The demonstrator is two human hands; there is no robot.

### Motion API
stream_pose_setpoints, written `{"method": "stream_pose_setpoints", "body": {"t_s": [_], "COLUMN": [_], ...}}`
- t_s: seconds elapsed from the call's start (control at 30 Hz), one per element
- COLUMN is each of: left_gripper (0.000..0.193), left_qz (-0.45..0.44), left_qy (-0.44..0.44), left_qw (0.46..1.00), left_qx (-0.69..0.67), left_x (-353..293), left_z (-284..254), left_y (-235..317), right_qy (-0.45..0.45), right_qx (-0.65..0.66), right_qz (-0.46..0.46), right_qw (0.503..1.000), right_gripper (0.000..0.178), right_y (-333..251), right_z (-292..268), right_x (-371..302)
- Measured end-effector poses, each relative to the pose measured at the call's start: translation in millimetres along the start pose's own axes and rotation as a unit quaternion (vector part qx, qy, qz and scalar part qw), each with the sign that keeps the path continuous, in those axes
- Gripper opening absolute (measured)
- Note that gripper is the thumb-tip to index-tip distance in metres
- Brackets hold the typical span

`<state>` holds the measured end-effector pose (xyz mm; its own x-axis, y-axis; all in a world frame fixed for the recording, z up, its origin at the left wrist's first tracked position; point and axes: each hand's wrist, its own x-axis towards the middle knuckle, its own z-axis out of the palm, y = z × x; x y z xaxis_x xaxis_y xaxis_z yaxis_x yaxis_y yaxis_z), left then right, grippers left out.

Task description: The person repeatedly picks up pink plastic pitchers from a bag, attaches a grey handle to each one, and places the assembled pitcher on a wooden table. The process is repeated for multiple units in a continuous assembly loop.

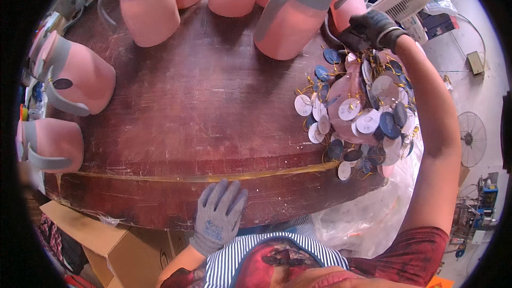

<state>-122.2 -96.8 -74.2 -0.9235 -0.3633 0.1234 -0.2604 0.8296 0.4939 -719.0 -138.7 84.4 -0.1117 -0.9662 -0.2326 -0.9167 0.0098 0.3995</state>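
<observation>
My left hand (217,216), in a grey knit glove, lies with its fingers stretched out on the table's near edge and holds nothing. At the far right my right hand (373,29), in a darker glove, has its fingers curled beside a pink jug (349,9) and a curved grey handle. What those fingers grip, if anything, is hidden. Just below that hand is a heap of round tags (368,121), white and dark blue, with yellow strings, spread over something pink. Left of the right hand stands a pink jug with a grey lid and handle (290,24).
More pink jugs stand along the far edge, among them one at the far left (149,16). Two others (85,77) sit by the left edge. A dark red wooden table (202,106) carries them. Below are a cardboard box (128,250), clear plastic sheeting (357,224) and a fan (472,138).
</observation>
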Motion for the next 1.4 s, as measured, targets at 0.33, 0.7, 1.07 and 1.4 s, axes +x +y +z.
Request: {"method": "stream_pose_setpoints", "body": {"t_s": [0.33,0.7,1.07,1.4], "left_gripper": [0.051,0.061,0.055,0.086], "left_qz": [-0.123,0.090,0.046,-0.113], "left_qy": [0.072,0.365,0.305,0.161], "left_qw": [0.953,0.925,0.932,0.836], "left_qx": [-0.268,-0.054,-0.191,-0.512], "left_x": [44,299,241,-44], "left_z": [-70,-82,-87,-88], "left_y": [-53,-63,-48,71], "right_qy": [0.149,0.005,0.047,0.350], "right_qx": [-0.069,0.229,0.001,0.235], "right_qz": [0.130,0.124,-0.009,0.127], "right_qw": [0.978,0.965,0.999,0.898], "right_gripper": [0.022,0.027,0.043,0.043], "right_y": [-20,-63,-75,-274], "right_z": [37,78,-64,-55], "right_x": [85,94,-63,-326]}}
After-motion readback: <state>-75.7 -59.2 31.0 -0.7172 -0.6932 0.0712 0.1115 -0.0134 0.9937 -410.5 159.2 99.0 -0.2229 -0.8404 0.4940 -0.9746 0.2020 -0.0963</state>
